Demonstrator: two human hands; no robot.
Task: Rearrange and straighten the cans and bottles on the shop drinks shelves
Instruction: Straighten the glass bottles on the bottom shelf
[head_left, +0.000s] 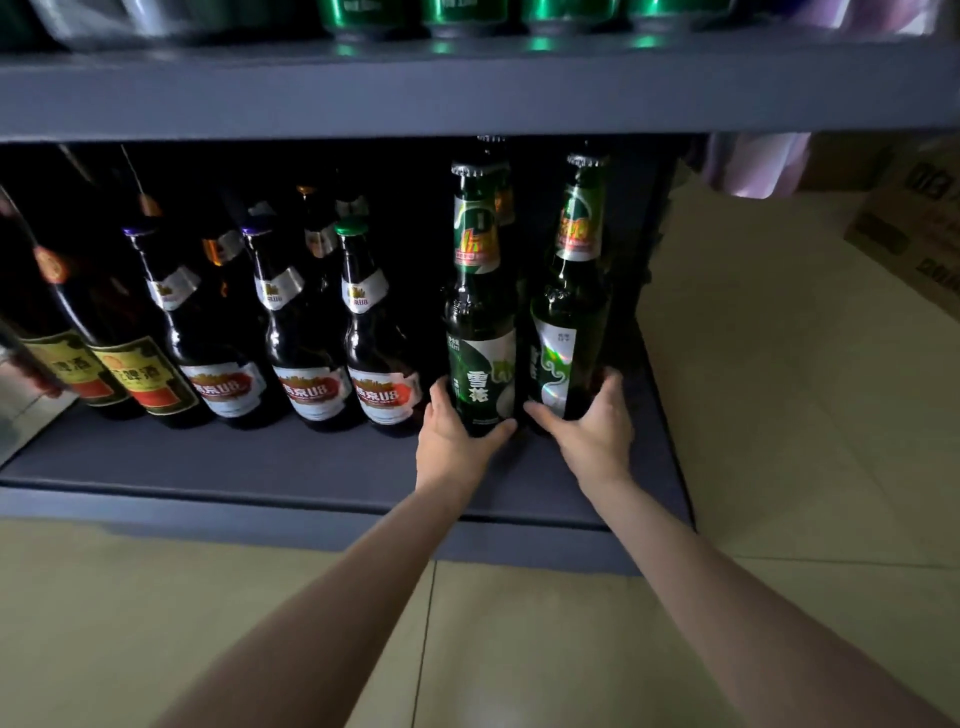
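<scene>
Grasping glossy green glass bottles: left hand (453, 441) holds left bottle (480, 332), right hand (589, 428) right bottle (569, 322).

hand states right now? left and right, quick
Left hand: grips the base of the left green bottle.
Right hand: grips the base of the right green bottle.

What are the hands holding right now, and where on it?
Each grips a green bottle at its base: left hand on the left bottle, right hand on the right bottle.
</scene>
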